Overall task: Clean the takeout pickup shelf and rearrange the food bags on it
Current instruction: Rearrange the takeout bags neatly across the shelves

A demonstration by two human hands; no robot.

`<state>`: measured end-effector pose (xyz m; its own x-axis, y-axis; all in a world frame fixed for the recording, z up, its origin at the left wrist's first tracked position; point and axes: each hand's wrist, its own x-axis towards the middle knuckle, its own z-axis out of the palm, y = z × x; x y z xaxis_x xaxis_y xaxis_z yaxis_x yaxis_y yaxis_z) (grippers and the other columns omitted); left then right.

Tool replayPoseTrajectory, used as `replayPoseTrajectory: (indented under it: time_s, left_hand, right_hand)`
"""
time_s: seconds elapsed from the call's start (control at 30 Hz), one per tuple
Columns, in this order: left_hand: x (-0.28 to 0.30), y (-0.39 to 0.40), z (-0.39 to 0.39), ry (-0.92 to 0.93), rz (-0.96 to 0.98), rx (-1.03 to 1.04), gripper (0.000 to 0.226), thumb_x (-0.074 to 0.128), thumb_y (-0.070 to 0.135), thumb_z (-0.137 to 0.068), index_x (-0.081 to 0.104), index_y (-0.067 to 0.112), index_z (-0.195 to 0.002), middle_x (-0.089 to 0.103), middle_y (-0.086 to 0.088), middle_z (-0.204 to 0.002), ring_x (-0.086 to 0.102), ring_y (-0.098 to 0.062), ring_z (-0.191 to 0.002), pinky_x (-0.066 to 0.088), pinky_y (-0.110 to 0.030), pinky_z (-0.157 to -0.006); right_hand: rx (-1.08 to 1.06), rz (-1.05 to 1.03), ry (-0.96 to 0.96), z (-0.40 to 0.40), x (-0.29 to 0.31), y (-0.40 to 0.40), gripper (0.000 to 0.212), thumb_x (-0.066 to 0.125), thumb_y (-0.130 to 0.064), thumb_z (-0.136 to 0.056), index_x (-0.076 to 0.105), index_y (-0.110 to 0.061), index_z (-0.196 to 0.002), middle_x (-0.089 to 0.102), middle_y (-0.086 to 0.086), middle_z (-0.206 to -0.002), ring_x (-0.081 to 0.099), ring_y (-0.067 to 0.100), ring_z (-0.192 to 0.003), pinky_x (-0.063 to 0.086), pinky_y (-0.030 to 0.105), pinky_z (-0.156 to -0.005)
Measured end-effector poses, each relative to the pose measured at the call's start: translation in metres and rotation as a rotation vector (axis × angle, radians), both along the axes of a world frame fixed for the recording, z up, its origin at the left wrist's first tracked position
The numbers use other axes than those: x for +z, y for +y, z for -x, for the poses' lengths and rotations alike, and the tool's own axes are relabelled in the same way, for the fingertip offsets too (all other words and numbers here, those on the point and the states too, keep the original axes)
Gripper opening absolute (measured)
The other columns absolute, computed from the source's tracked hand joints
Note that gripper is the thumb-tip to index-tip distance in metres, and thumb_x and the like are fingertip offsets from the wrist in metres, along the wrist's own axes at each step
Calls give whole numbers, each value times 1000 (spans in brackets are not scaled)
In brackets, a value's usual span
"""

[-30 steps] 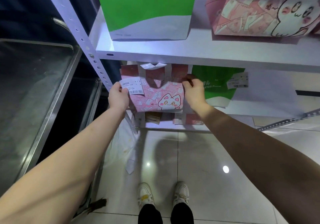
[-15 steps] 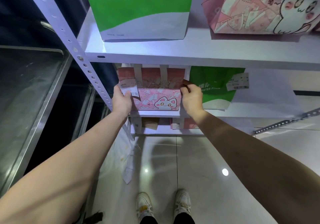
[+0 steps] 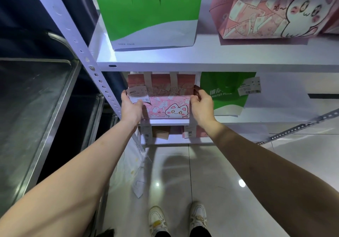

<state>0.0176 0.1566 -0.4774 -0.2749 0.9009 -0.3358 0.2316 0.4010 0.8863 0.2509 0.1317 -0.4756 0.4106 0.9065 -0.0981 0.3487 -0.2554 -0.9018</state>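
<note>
Holding the pink cat bag [image 3: 166, 106] upright on the middle shelf [image 3: 256, 120] | left hand [image 3: 131, 106] and right hand [image 3: 200, 104] each clamped on one side edge, to keep it straight | green bag [image 3: 226, 93] just beside, so alignment looks intended.

Two green bags [image 3: 146, 12] [image 3: 226, 93], two pink cat bags [image 3: 266, 11] [image 3: 165, 97], two hands [image 3: 132, 106] [image 3: 201, 106], two shoes [image 3: 156, 218] [image 3: 199, 216].

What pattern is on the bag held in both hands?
Pink bag with scattered white slips and a white cartoon cat, seen in the head view.
</note>
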Motion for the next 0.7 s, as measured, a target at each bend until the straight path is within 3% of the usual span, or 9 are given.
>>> replayPoseTrajectory:
  time_s: [0.07,0.13,0.2,0.37,0.47,0.57,0.7]
  left_hand:
    - [2,-4,-2,-3,1,-4,68,55,12,-103,19,22,-160,53,-1,-148,55,-23,-128,46,-28,-94]
    - [4,-9,-5,-5,0,-1,72,55,11,-103,15,21,-162,52,-3,-150,54,-24,-130,44,-34,-105]
    - [4,-15,-7,10,-3,-3,75,56,12,-103,11,21,-162,44,-7,-157,47,-28,-139,37,-46,-118]
    - [7,-30,-12,-42,-16,-19,74,55,9,-103,14,24,-162,39,-3,-160,40,-23,-146,31,-48,-123]
    - [15,-44,-19,-51,-30,-28,65,53,7,-105,21,23,-159,46,1,-147,43,-15,-135,34,-42,-120]
    - [21,-59,-28,-63,-24,-17,61,52,11,-106,24,20,-159,41,-6,-158,42,-22,-144,35,-45,-121]
    - [21,-85,-40,-60,-30,0,52,54,15,-105,35,19,-153,46,-6,-153,48,-23,-138,39,-45,-118]
  right_hand:
    - [-10,8,30,1,1,-2,33,53,-6,-102,65,-11,-131,73,5,-107,69,11,-94,57,19,-87]
    - [-17,15,65,1,0,-3,35,52,-7,-100,65,-15,-131,74,7,-116,70,19,-113,58,40,-100]
    - [-19,17,80,0,-2,-6,37,50,-8,-98,62,-13,-133,73,9,-119,69,21,-116,57,46,-102]
    - [-31,15,129,3,12,-27,46,48,-2,-99,57,-15,-142,67,7,-133,64,15,-123,55,37,-104]
    - [-25,-17,137,2,14,-38,44,49,-1,-99,60,-14,-139,67,3,-129,64,13,-120,55,35,-104]
    - [9,-12,131,0,12,-51,40,49,2,-100,61,-10,-136,67,4,-126,64,12,-114,53,26,-102]
    - [60,-30,163,-3,9,-71,38,48,2,-99,64,-15,-130,69,1,-122,66,13,-113,54,27,-102]
